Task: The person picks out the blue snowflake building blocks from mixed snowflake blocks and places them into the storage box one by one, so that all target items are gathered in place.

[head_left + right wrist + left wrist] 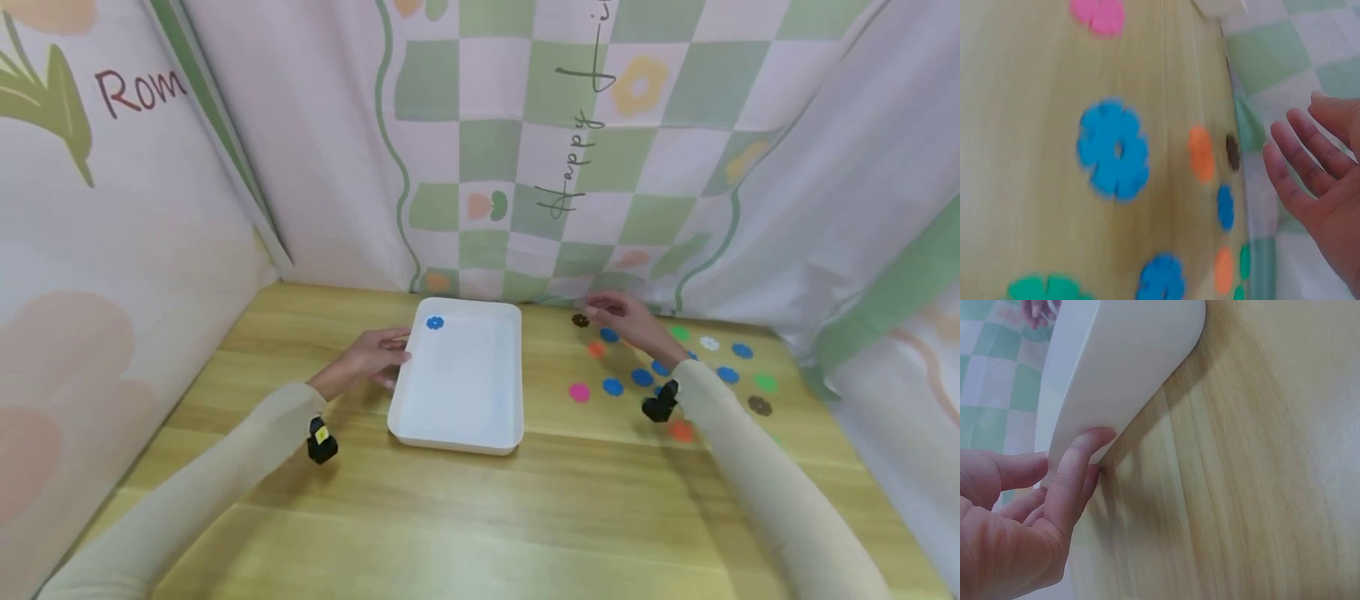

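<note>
A white tray [457,383] lies on the table, with one blue flower-shaped disc [435,322] inside near its far left corner. Beside its left wall is my left hand [367,357]; in the left wrist view the fingers [1069,478] rest against the outer wall and the thumb tip meets the rim. My right hand [630,321] is above the far edge of the scattered discs, next to a dark brown disc [580,320]. Seen from the right wrist, its fingers [1300,159] are loosely bent and hold nothing.
Several flower-shaped discs lie right of the tray, among them a pink disc [579,392], a blue disc [612,387], an orange disc [682,431] and a white disc [708,342]. A checkered curtain [555,150] hangs along the table's far edge.
</note>
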The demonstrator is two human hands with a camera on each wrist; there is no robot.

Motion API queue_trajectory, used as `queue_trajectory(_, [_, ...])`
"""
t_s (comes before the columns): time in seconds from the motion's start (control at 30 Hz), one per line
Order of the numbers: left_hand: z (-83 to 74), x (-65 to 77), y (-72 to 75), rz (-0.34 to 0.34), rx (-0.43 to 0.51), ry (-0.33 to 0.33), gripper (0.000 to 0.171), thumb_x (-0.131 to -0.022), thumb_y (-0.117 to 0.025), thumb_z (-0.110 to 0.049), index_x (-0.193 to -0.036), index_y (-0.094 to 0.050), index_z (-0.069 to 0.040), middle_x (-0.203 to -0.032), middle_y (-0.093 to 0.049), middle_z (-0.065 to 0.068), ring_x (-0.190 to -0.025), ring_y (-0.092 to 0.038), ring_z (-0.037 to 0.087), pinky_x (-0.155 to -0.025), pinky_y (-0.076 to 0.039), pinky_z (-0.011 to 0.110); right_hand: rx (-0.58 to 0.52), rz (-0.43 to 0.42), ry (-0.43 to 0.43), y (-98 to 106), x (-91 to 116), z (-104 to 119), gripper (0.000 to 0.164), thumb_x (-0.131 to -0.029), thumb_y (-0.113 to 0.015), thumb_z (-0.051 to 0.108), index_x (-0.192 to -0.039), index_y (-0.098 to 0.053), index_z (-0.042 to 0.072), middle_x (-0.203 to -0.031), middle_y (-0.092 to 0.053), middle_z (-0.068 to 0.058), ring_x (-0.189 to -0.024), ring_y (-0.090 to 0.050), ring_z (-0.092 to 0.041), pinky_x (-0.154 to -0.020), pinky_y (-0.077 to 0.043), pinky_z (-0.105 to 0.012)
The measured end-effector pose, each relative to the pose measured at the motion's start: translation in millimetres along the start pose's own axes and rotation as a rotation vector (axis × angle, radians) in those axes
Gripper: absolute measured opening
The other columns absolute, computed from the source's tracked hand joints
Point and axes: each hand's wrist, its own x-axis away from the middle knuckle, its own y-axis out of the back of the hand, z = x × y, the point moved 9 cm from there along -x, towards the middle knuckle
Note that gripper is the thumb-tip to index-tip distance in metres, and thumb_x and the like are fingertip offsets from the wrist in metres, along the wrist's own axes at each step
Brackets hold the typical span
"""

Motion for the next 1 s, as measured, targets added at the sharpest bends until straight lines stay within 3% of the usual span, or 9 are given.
queue_trajectory(0.1, [0.7,0.9,-0.8,0.002,-0.003,0.0,0.061,-0.107,-0.056,-0.008,-0.164,-0.033,-0.008,-0.162,-0.041,0.025,-0.137,-0.055,0.044,-0.083,-0.067,0.039,0.002,-0.019,-0.033,7,9,-13,0.046,-0.11,-0.056,0.02,-0.148,-0.051,-0.006,-0.143,-0.058,-0.031,-0.127,-0.061,-0.034,-0.096,-0.055,-0.018])
queue_trajectory(0.2, [1.7,0.5,-0.8,0.006,0.002,-0.001,0.061,-0.108,-0.056,-0.009,-0.164,-0.033,-0.009,-0.163,-0.04,0.025,-0.137,-0.055,0.044,-0.084,-0.067,0.04,-0.006,-0.036,-0.068,14,15,-24,0.049,-0.11,-0.058,0.025,-0.15,-0.051,-0.003,-0.145,-0.057,-0.03,-0.125,-0.062,-0.026,-0.094,-0.053,-0.014])
queue_trajectory(0.37, [2.0,-0.1,-1.8,0.027,0.01,-0.007,0.061,-0.109,-0.055,-0.01,-0.165,-0.031,-0.009,-0.164,-0.038,0.026,-0.137,-0.055,0.045,-0.088,-0.066,0.043,-0.003,-0.05,-0.146,27,25,-43,0.055,-0.109,-0.058,0.035,-0.154,-0.049,0.005,-0.15,-0.056,-0.023,-0.123,-0.061,-0.015,-0.098,-0.055,-0.022])
queue_trajectory(0.57, [2.9,-1.3,-2.0,0.034,0.027,-0.013,0.061,-0.109,-0.055,-0.01,-0.165,-0.031,-0.009,-0.164,-0.038,0.026,-0.136,-0.056,0.044,-0.086,-0.067,0.041,-0.079,-0.028,-0.187,30,34,-58,0.061,-0.107,-0.062,0.039,-0.157,-0.046,0.009,-0.151,-0.056,-0.02,-0.123,-0.064,-0.026,-0.101,-0.059,-0.038])
queue_trajectory(0.73, [3.5,-2.3,-2.1,0.041,0.031,-0.021,0.062,-0.109,-0.055,-0.011,-0.165,-0.03,-0.009,-0.164,-0.037,0.026,-0.136,-0.056,0.044,-0.085,-0.067,0.041,-0.074,0.012,-0.211,24,35,-69,0.062,-0.108,-0.062,0.033,-0.159,-0.041,0.004,-0.149,-0.055,-0.024,-0.114,-0.064,-0.019,-0.089,-0.06,-0.029])
queue_trajectory(1.0, [8.4,-4.8,-0.4,0.025,0.027,0.016,0.062,-0.109,-0.056,-0.011,-0.165,-0.031,-0.011,-0.164,-0.038,0.026,-0.139,-0.053,0.044,-0.08,-0.068,0.038,0.006,0.029,-0.158,15,34,-75,0.058,-0.106,-0.065,0.026,-0.155,-0.046,0.001,-0.149,-0.056,-0.026,-0.116,-0.058,-0.013,-0.09,-0.052,-0.014])
